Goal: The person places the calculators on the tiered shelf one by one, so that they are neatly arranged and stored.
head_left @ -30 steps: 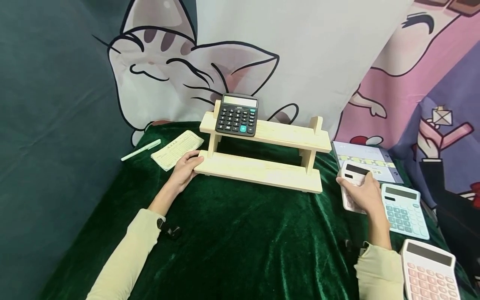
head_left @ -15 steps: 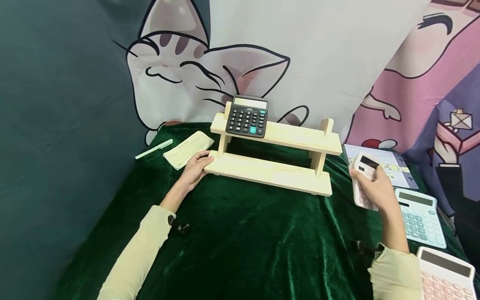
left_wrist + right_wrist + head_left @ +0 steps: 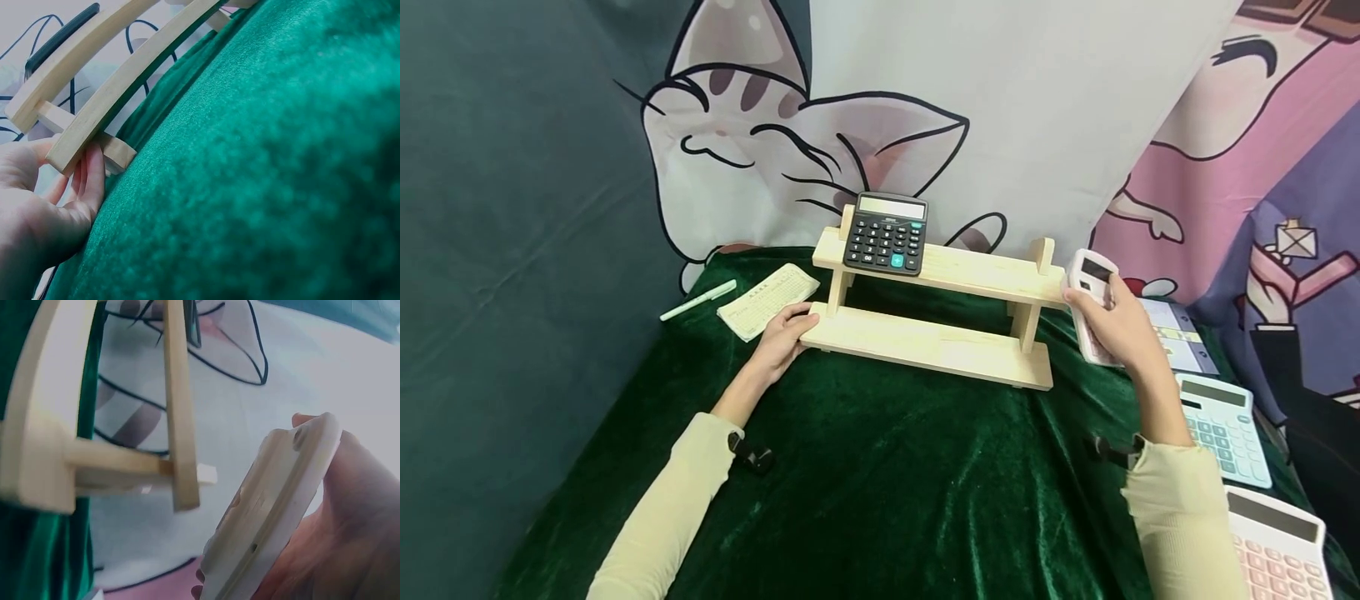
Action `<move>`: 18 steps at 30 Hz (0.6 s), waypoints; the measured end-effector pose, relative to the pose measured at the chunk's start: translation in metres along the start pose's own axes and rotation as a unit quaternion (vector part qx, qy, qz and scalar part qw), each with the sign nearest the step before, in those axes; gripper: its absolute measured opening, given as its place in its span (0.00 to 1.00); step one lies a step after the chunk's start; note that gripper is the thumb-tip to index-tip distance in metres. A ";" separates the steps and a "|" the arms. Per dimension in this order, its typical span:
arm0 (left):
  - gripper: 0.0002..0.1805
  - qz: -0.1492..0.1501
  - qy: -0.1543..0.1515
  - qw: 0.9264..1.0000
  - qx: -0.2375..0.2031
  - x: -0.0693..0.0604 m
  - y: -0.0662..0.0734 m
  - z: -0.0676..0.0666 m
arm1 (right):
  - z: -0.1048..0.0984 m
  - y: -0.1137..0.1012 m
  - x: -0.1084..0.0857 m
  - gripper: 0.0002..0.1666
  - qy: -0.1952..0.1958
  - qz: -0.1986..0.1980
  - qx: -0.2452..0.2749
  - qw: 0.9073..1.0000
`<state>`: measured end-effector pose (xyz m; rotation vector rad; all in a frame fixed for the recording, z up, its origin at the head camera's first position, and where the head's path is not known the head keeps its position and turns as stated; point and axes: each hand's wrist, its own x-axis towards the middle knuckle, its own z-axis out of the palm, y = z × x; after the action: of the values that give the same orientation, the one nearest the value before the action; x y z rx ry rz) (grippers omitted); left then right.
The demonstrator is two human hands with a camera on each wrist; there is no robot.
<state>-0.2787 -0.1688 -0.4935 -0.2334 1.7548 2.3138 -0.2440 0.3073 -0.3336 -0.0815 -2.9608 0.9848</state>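
Gripping left hand (image 3: 778,337): is pinching the left end of the wooden rack (image 3: 940,343) at its lower board (image 3: 895,332).
Right hand (image 3: 1118,323): is grasping the white calculator (image 3: 269,500), which is hanging tilted just beside the right end of the upper board (image 3: 985,271).
Black calculator (image 3: 886,237): is leaning back near the upper board's left end.
Upper board: is probably calling for clearance, with the rack braced firmly.

A draped corner is seen here, home or studio not to be told: green velvet (image 3: 880,483) is spread beneath left hand (image 3: 781,340) and right hand (image 3: 1118,323), cartoon-printed fabric (image 3: 1037,108) is hung beyond, and office-style calculators (image 3: 1225,429) are laid rightward of the latter.
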 end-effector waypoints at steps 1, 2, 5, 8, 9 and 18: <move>0.30 -0.001 0.001 1.000 0.000 0.000 0.000 0.000 | 0.001 -0.005 0.003 0.53 0.001 -0.004 0.003 1.000; 0.30 -0.002 0.001 1.000 -0.001 -0.001 -0.001 -0.001 | 0.003 -0.010 0.005 0.51 0.003 -0.009 0.002 1.000; 0.31 0.001 0.000 1.000 -0.005 -0.002 0.000 -0.001 | 0.007 -0.024 0.016 0.51 0.000 -0.020 -0.005 1.000; 0.32 0.005 -0.001 1.000 -0.007 -0.002 0.000 -0.001 | 0.011 -0.035 0.027 0.53 -0.002 -0.026 -0.020 0.999; 0.32 0.005 0.000 1.000 -0.007 -0.002 0.001 -0.001 | 0.013 -0.038 0.030 0.53 -0.002 -0.028 -0.025 0.999; 0.31 -0.002 0.003 1.000 0.000 0.000 -0.001 -0.001 | 0.034 -0.068 0.047 0.54 0.002 -0.053 -0.053 0.997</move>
<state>-0.2782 -0.1699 -0.4949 -0.2448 1.7565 2.3127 -0.2952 0.2351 -0.3197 0.0727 -2.9767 0.8146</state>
